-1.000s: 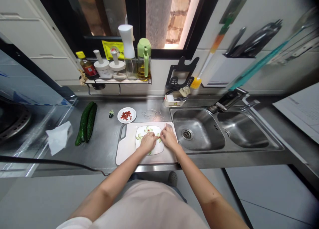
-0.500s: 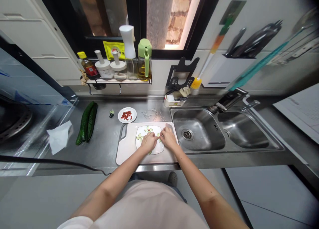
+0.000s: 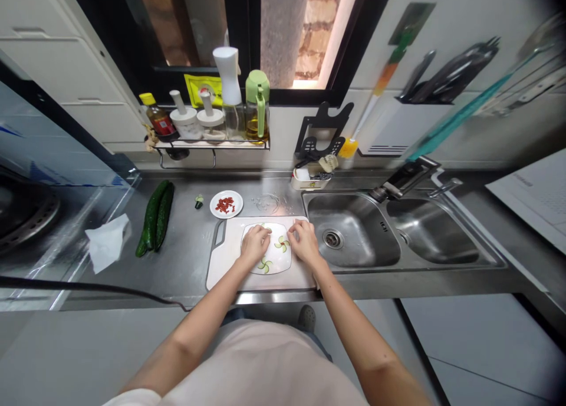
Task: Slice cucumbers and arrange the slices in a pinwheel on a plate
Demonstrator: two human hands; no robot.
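Note:
A white square plate [image 3: 272, 268] with a thin dark rim line rests on a light cutting board [image 3: 221, 270]. Green-edged cucumber slices lie on it in pinwheel shapes: one cucumber pinwheel [image 3: 282, 244] at the right, another cucumber pinwheel [image 3: 264, 266] at the front. My left hand [image 3: 254, 244] is over the plate's left side, fingers curled and fingertips close together; what they hold, if anything, is too small to make out. Beside the right pinwheel, my right hand [image 3: 304, 242] is bent with thumb and forefinger drawn together, their contents unclear. The left hand covers slices beneath it.
Behind the board stands a small white plate [image 3: 239, 205] of chopped red pieces. Two cucumbers [image 3: 154, 217] and a white tissue [image 3: 107, 244] lie left, with small cucumber scraps [image 3: 198, 202] nearby. A double sink [image 3: 354, 229] adjoins the board's right. Bottles fill the wall rack [image 3: 212, 144].
My hands have moved apart. The left hand shifted left across the plate, and the right one drew slightly right, uncovering the right pinwheel and showing more of the front one.

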